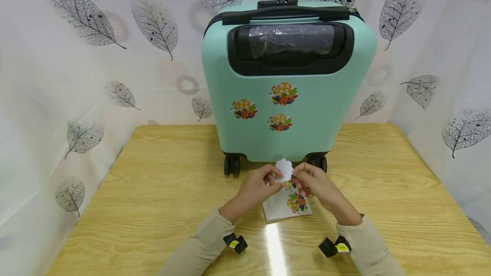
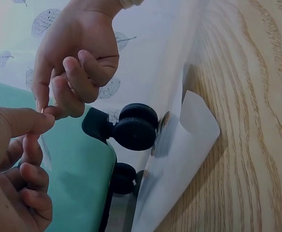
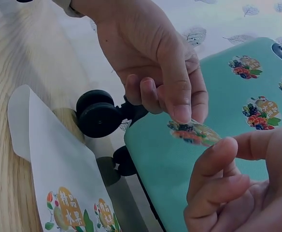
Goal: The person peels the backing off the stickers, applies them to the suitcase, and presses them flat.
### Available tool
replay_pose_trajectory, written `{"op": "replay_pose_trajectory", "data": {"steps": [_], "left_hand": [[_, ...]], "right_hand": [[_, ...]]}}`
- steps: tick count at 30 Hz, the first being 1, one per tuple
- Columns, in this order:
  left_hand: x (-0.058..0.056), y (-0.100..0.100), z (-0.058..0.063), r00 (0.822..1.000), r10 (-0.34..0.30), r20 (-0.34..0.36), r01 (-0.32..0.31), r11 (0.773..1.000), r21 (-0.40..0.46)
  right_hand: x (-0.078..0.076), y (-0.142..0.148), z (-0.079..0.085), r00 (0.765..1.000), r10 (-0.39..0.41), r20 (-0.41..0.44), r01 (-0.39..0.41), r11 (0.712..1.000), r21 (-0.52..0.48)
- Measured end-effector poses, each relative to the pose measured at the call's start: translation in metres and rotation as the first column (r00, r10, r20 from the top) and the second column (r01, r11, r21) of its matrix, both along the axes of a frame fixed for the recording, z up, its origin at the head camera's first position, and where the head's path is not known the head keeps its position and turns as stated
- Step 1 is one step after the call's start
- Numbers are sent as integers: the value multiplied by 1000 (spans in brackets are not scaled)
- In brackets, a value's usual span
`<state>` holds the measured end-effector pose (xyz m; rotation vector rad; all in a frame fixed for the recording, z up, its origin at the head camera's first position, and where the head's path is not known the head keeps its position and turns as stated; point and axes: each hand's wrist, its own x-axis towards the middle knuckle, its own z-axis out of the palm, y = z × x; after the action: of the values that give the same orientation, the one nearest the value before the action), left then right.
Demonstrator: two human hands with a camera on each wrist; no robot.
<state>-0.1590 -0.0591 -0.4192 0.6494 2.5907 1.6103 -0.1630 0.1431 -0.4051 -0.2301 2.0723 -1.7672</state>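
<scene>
A scallop-edged fruit sticker (image 1: 284, 169) is held up between both hands, its white back facing the head camera. The left hand (image 1: 256, 185) pinches one side of it between thumb and finger. At the opposite edge the right hand (image 1: 320, 186) pinches it with thumb and index fingertip. The sticker's printed face (image 3: 194, 134) shows in the right wrist view. Below the hands lies a white sticker sheet (image 1: 274, 208) with printed fruit stickers, one end curled up in the left wrist view. Behind stands a mint-green suitcase (image 1: 253, 139) bearing three fruit stickers.
The suitcase stands upright on black wheels (image 1: 232, 164) at the back of the wooden table (image 1: 165, 208). A leaf-patterned curtain (image 1: 161, 76) hangs behind and at the sides. Black wrist devices (image 1: 235, 242) sit at both cuffs.
</scene>
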Motion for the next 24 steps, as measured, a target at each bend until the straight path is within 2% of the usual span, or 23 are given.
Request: {"op": "replay_pose_trajectory", "data": {"steps": [5,13,19,24], "left_hand": [[-3,-2,-4,1000,13,-13,-13,1000,23],[-5,-5,-2,999,8,43,-11,997,74],[-5,-6,-1,1000,-3,7,2,998,61],[-6,-5,-2,1000,0,4,-1,998,65]], "right_hand": [[0,0,0,1000,7,-23,-8,1000,-12],[-1,0,0,999,-20,-36,19,999,-34],[1,-3,1,999,-29,-24,28,998,-48],[3,-6,4,1000,-14,-6,14,997,-69]]}}
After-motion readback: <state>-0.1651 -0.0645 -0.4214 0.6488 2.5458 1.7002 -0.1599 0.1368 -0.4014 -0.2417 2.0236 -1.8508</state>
